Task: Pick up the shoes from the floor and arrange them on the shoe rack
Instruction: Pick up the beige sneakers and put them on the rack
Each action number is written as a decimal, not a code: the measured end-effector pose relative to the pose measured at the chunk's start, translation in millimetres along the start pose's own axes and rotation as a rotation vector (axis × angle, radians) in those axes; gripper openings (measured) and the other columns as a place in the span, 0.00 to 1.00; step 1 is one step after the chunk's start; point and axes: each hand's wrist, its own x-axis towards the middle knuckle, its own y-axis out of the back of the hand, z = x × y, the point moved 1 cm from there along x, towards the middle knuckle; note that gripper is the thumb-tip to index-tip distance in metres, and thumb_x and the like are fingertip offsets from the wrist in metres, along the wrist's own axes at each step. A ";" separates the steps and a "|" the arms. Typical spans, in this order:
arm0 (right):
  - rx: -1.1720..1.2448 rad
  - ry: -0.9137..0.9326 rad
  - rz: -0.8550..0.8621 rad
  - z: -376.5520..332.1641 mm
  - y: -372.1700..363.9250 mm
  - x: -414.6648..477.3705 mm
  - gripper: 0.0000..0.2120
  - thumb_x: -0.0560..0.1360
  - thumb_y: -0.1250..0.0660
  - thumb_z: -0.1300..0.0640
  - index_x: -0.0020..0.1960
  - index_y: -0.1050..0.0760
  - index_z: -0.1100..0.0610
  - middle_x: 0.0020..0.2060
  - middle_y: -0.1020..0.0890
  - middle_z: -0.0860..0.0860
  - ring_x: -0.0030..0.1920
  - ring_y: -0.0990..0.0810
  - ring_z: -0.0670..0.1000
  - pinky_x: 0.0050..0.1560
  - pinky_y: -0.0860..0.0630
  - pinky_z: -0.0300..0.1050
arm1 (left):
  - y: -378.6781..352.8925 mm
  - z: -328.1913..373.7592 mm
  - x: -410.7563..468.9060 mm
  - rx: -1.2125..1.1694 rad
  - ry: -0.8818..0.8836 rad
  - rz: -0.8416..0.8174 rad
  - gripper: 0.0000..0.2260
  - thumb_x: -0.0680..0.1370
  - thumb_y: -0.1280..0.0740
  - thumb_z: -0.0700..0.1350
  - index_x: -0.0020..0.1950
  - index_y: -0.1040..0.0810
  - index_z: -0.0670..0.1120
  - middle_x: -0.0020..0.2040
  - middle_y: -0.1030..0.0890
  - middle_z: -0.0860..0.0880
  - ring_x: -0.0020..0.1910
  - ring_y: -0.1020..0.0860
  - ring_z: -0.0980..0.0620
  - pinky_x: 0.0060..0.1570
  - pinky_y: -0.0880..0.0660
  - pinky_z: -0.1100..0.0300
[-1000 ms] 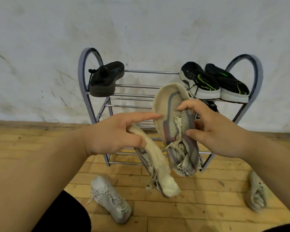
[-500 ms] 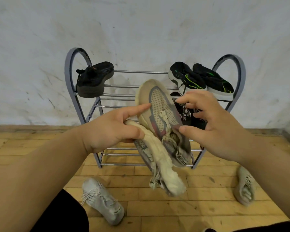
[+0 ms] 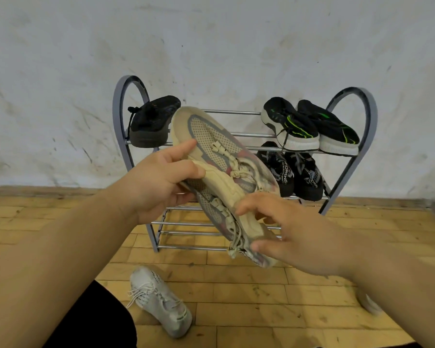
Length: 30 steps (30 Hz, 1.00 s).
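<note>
- The left hand (image 3: 158, 187) and the right hand (image 3: 294, 232) were bare.
- The left forearm (image 3: 60, 247) and the right forearm (image 3: 399, 285) were uncovered right up to the frame's edges.
- A plain black garment (image 3: 93, 322), matte and rounded as if over a knee, showed at lower left.
- A thin dark strip of cloth (image 3: 409, 345) lay along the bottom edge at right; its kind was too small to tell.

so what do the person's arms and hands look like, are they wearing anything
The left hand and right hand are bare, with no gloves, rings or watch that I can see. The left forearm and right forearm are bare too, with no sleeve in view. The only clothing visible is a black garment at the bottom edge.
</note>
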 end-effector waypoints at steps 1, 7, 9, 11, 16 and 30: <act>-0.024 0.018 0.031 -1.7 -4.0 0.6 0.27 0.77 0.27 0.53 0.69 0.34 0.36 0.69 0.32 0.31 0.69 0.31 0.36 0.66 0.31 0.36 | 2.0 1.6 -0.7 -0.012 -0.004 0.011 0.29 0.79 0.34 0.36 0.78 0.31 0.56 0.58 0.16 0.50 0.48 0.17 0.50 0.47 0.20 0.55; -0.133 0.032 0.170 -12.4 -22.0 7.2 0.27 0.78 0.29 0.60 0.69 0.34 0.40 0.66 0.34 0.29 0.53 0.29 0.26 0.46 0.31 0.25 | 14.2 7.4 -8.1 -0.010 -0.017 0.035 0.29 0.79 0.31 0.37 0.77 0.31 0.56 0.57 0.15 0.49 0.46 0.16 0.50 0.45 0.19 0.54; -0.076 0.028 0.199 -11.5 -17.8 8.2 0.26 0.79 0.30 0.60 0.69 0.33 0.38 0.65 0.31 0.28 0.57 0.27 0.28 0.51 0.29 0.26 | 19.1 8.0 -10.9 0.009 -0.023 0.025 0.29 0.77 0.29 0.43 0.76 0.30 0.57 0.57 0.14 0.49 0.49 0.14 0.48 0.50 0.18 0.51; 0.049 -0.046 0.207 -9.7 -8.5 6.3 0.26 0.80 0.31 0.60 0.69 0.32 0.34 0.66 0.26 0.32 0.64 0.24 0.37 0.58 0.21 0.38 | 24.2 9.0 -14.2 0.041 -0.033 0.022 0.31 0.72 0.26 0.50 0.75 0.29 0.58 0.59 0.15 0.51 0.53 0.14 0.45 0.60 0.21 0.44; 0.513 -0.176 0.246 -12.5 17.2 -5.3 0.29 0.80 0.35 0.70 0.70 0.27 0.40 0.62 0.18 0.38 0.59 0.17 0.44 0.50 0.16 0.42 | 39.2 8.1 -17.5 0.253 -0.121 0.112 0.37 0.68 0.21 0.54 0.75 0.30 0.64 0.65 0.21 0.56 0.60 0.19 0.50 0.64 0.24 0.43; 0.940 -0.256 0.634 -9.7 20.9 12.5 0.26 0.83 0.39 0.68 0.75 0.31 0.45 0.63 0.16 0.46 0.57 0.14 0.52 0.46 0.16 0.50 | 18.3 16.0 -23.7 -0.072 -0.268 0.083 0.38 0.77 0.33 0.26 0.76 0.32 0.62 0.61 0.19 0.52 0.53 0.15 0.46 0.49 0.16 0.43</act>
